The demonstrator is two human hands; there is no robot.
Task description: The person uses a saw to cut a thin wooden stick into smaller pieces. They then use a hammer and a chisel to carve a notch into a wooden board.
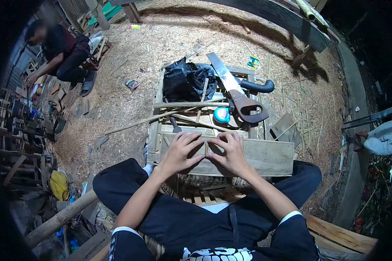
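Observation:
My left hand (pixel 184 150) and my right hand (pixel 229 151) meet over the middle of a long, framed wooden panel (pixel 268 156) in front of my lap. Their fingers are bent, with thumbs and fingertips against a short, thin wooden strip (pixel 206 148) standing across the panel, one hand on each side. Just beyond the panel lie a turquoise tape measure (pixel 221 115) and a handsaw (pixel 250 108) with a brown handle. A tool resembling a chisel (pixel 176 125) lies near my left fingers. Parts of the strip are hidden by my fingers.
Beneath these things is a slatted wooden stand (pixel 157 130). It also bears a black plastic bag (pixel 185 80), loose wooden sticks (pixel 189 105) and a dark curved handle (pixel 259 86). Shavings cover the ground (pixel 122 95). Another person (pixel 65 56) crouches at left; scrap wood lies around.

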